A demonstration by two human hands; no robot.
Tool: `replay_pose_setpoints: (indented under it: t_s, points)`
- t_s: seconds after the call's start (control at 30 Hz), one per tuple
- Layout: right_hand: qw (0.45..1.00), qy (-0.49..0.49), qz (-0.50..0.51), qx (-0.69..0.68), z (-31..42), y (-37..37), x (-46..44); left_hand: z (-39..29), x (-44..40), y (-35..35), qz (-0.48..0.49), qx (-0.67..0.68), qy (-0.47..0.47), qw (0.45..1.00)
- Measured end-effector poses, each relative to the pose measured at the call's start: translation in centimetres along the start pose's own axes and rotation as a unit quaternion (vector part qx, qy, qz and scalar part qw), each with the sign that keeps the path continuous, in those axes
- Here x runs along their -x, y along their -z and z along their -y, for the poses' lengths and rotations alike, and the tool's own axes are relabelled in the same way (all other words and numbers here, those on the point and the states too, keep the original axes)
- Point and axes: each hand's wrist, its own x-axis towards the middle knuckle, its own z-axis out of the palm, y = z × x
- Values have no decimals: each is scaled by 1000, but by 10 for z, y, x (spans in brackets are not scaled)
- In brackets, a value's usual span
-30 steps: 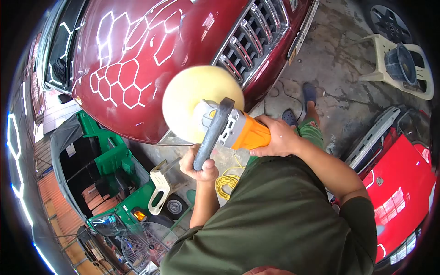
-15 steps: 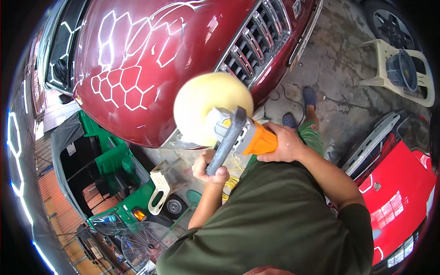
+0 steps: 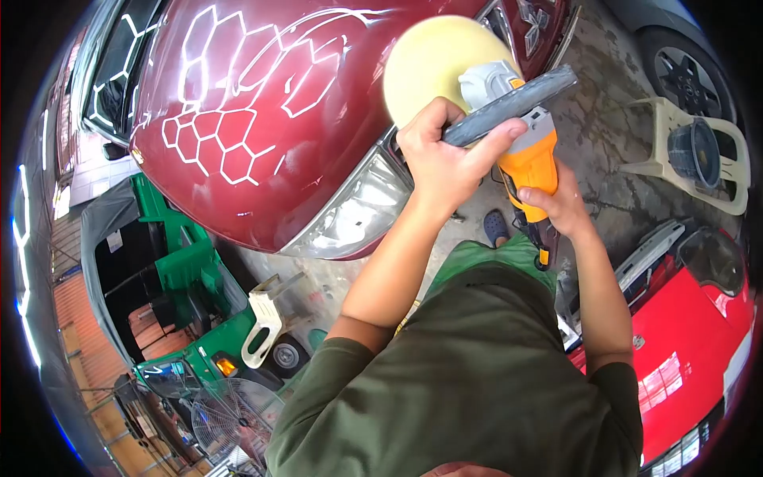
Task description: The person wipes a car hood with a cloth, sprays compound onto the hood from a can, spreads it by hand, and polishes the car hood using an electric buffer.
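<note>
My left hand (image 3: 449, 155) is wrapped around the grey front handle of a car polisher. My right hand (image 3: 560, 199) grips the orange body of this polisher (image 3: 531, 155) farther back, near the cord end. Its round yellow pad (image 3: 437, 67) overlaps the front edge of a glossy dark red car hood (image 3: 262, 87) and hides part of the grille. Whether the pad touches the car cannot be made out. Below the pad, the clear headlight (image 3: 354, 203) shows between the hood and my left forearm.
A green vehicle (image 3: 195, 278) stands at left, near a wire fan (image 3: 234, 417) and a cream plastic stool (image 3: 266, 318). At right, a cream plastic chair (image 3: 660, 151) holds a dark bucket (image 3: 693, 153). A bright red car panel (image 3: 675, 350) lies lower right.
Both hands have carried the polisher up and to the right, from the headlight corner toward the grille. Its handle is tilted differently, and my left arm reaches farther forward.
</note>
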Motion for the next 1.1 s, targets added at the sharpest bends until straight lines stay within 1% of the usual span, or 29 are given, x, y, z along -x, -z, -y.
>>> replay_pose_setpoints:
  t_s: [0.1, 0.2, 0.23, 0.33, 0.43, 0.57, 0.6, 0.67, 0.73, 0.8, 0.87, 1.0, 1.03, 1.1]
  points:
    - [998, -17, 43, -38, -4, -10, -5, -24, -12, 14, 21, -47, 18, 999]
    - [992, -25, 85, -91, -9, -35, 0, -39, -17, 42, 74, -117, 27, 990]
    - [989, -23, 98, -107, -7, -43, 2, -43, -15, 50, 74, -115, 36, 990]
    - [989, -13, 120, -90, 2, -58, 9, -51, 0, 72, 65, -105, 60, 990]
    - [989, -3, 139, -50, 18, -71, 13, -53, 14, 94, 44, -71, 65, 994]
    - [989, 6, 147, -30, 26, -96, 20, -38, 32, 127, -2, -85, 82, 993]
    - [989, 25, 145, -13, 24, -101, 21, -34, 38, 136, -9, -90, 86, 992]
    - [988, 63, 140, 19, 18, -113, 21, -34, 48, 151, -24, -71, 104, 992]
    - [986, 67, 144, 41, 19, -123, 24, -33, 57, 164, -38, -18, 114, 993]
    - [984, 72, 145, 69, 18, -132, 24, -27, 64, 178, -47, -25, 101, 993]
    - [981, 81, 145, 104, 13, -141, 24, -22, 69, 188, -65, 7, 86, 994]
    - [974, 54, 157, 156, 27, -155, 27, -14, 84, 206, -92, 56, 95, 990]
    - [969, 40, 168, 175, 35, -157, 29, -1, 91, 218, -76, 30, 76, 994]
    - [962, 25, 178, 205, 43, -162, 32, 13, 106, 227, -112, 39, 64, 991]
